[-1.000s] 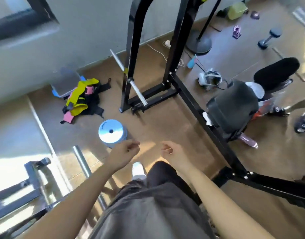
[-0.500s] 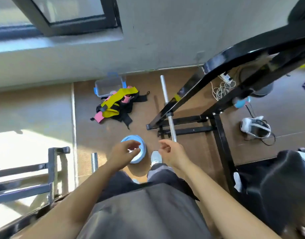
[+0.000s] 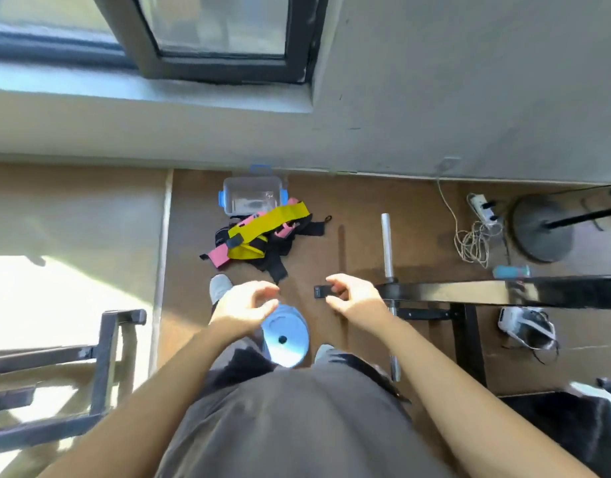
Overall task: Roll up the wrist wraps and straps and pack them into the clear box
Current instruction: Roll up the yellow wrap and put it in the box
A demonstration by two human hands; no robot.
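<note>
The heap of wrist wraps and straps (image 3: 259, 238) lies on the brown floor (image 3: 349, 208) ahead of me, well short of my reach. The clear box (image 3: 250, 198) with blue clips sits at its far edge, against the foot of the wall.

My left hand (image 3: 243, 305) and right hand (image 3: 352, 296) both hover over the floor with forearms stretched forward. The fingers are loosely curled and hold nothing (palms turned roughly toward each other).

The yellow band (image 3: 269, 224) tops the heap, its long axis running diagonally from near-left to far-right. Pink and black straps splay out beneath it.

A blue weight plate (image 3: 287, 334) lies just under my left hand, between my feet. A barbell (image 3: 387, 243) and a black rack frame (image 3: 469, 293) are to the right, and a tangled cable (image 3: 473, 239) lies beyond them. A dark-framed window (image 3: 221, 25) is set in the grey wall above, and sunlight falls at left.
</note>
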